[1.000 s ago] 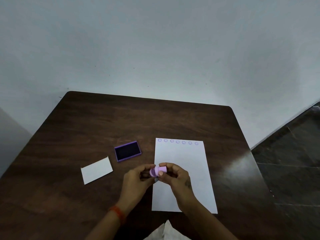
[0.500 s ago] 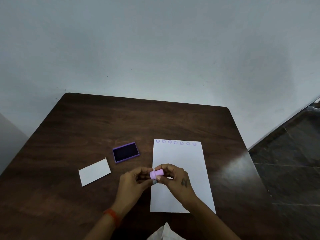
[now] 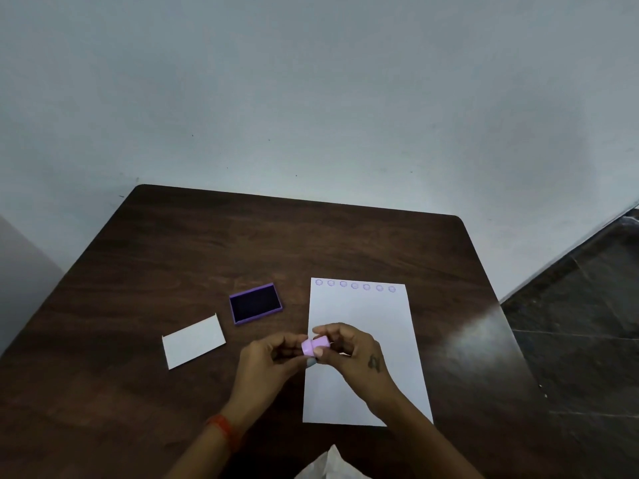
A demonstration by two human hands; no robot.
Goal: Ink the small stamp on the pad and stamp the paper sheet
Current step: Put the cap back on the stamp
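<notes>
- Small stamp (image 3: 315, 346): a short, pale-lilac plastic cylinder, lying on its side in the air, with a slightly wider collar or cap at its left end. Its face was not visible.
- Left hand (image 3: 268, 361) and right hand (image 3: 352, 354) met at the stamp; both grips were closed on it. Left fingertips pinched the wider left end, and right thumb and forefinger pinched the narrower right end.
- The grip was held above the left edge of the paper sheet (image 3: 366, 340), about mid-length. Whether the hands touched the sheet could not be told.
- Paper sheet: white, upright rectangle, flat on the desk (image 3: 207, 243), running beyond and nearer than the grip. At its far edge, well beyond the grip, was a row of seven small purple ring prints (image 3: 354, 285). The rest of the sheet was blank.
- Ink pad (image 3: 256, 303): open, beyond the grip and to its left, apart from the sheet. It had a purple rectangular frame and a very dark inked surface, and was turned slightly askew.
- White card (image 3: 193, 341): farther left of the grip, nearer than the pad, flat and tilted.
- An orange-red band (image 3: 224, 431) sat on the left wrist; a small dark mark showed on the back of the right hand.
- Crumpled white material (image 3: 328, 466) lay at the near edge, below the grip.
</notes>
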